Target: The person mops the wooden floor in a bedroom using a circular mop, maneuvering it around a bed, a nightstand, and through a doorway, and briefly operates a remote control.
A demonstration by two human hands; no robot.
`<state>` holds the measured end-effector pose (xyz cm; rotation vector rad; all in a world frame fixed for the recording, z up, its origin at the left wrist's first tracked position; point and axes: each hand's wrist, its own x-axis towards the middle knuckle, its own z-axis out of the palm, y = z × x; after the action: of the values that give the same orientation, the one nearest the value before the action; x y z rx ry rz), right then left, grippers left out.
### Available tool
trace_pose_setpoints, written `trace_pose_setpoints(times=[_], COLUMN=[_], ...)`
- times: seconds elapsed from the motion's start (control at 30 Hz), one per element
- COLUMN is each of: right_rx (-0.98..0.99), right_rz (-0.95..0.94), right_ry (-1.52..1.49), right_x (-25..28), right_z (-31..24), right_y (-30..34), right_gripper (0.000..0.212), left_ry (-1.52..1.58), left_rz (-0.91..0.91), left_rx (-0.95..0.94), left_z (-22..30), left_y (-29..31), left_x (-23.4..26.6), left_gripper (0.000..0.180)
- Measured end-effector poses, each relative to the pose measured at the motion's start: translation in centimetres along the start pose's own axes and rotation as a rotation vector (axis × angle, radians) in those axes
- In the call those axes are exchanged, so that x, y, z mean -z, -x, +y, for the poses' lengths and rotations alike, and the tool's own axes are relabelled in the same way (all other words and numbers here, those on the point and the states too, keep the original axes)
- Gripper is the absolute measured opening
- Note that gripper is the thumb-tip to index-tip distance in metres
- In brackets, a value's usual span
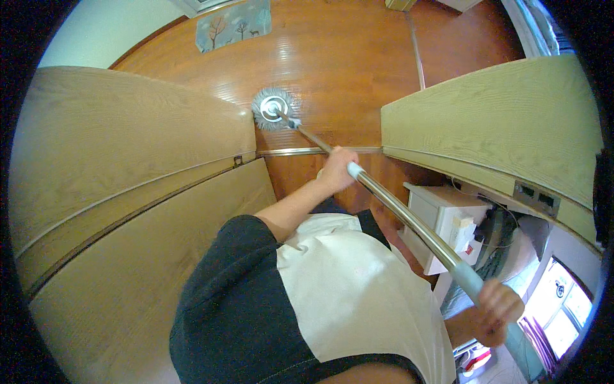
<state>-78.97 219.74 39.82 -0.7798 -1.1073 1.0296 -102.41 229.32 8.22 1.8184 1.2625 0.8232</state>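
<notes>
A mop with a round grey fringed head (261, 118) and a long metal pole (409, 217) slants across the view. Its head lies flat on the wooden floor just past the doorway, close to the edge of the left-hand door frame. My left hand (339, 169) is wrapped round the pole in the middle of the view, just above a pale blue collar. Near the pole's upper end, my right hand (499, 312) is closed round the pale blue grip (467, 281) at the lower right.
Wooden panels (141, 121) stand on the left, and a pale wooden panel (492, 109) is on the right. A metal threshold strip (291, 152) crosses the doorway. A patterned mat (234, 27) lies farther off. A white cabinet (441, 214) stands at my right, beside a bed.
</notes>
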Motion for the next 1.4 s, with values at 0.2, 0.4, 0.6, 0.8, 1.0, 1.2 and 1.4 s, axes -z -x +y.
trace_pose_setpoints(times=[0.2,0.4,0.6,0.8,1.0,1.2,1.4], right_rx=[0.059,0.095,0.047,-0.042,0.009,0.027,0.103], right_rz=[-0.134,-0.100,-0.042,-0.162,-0.041,0.002,0.152], right_ry=[-0.081,-0.156,-0.059,-0.111,-0.115,-0.110,-0.112], right_x=[-1.4,-1.8,-1.6,0.5,1.8,3.0,-2.6], right_z=[-1.9,6.1,12.6,14.5,15.5,12.5,11.9], right_y=[-1.1,-4.9,-11.1,-16.5,-20.7,-23.9,-27.1], right_gripper=[0.017,0.013,0.019,0.025,0.019,0.019,0.019], left_ry=[0.100,-0.023,-0.100,-0.132,-0.108,-0.135,-0.002], left_rz=[0.094,0.052,-0.090,-0.092,-0.074,-0.148,-0.147], left_rx=[-0.123,-0.104,0.071,0.107,0.093,0.247,0.133], left_z=[0.0,-5.9,-10.8,-12.3,-10.9,-7.0,-8.3], left_y=[-2.9,-8.3,-13.5,-16.9,-20.5,-21.6,-25.5], left_x=[-0.3,3.0,4.8,3.4,4.2,6.6,9.6], left_gripper=[0.020,0.018,0.014,0.010,0.010,0.012,0.012])
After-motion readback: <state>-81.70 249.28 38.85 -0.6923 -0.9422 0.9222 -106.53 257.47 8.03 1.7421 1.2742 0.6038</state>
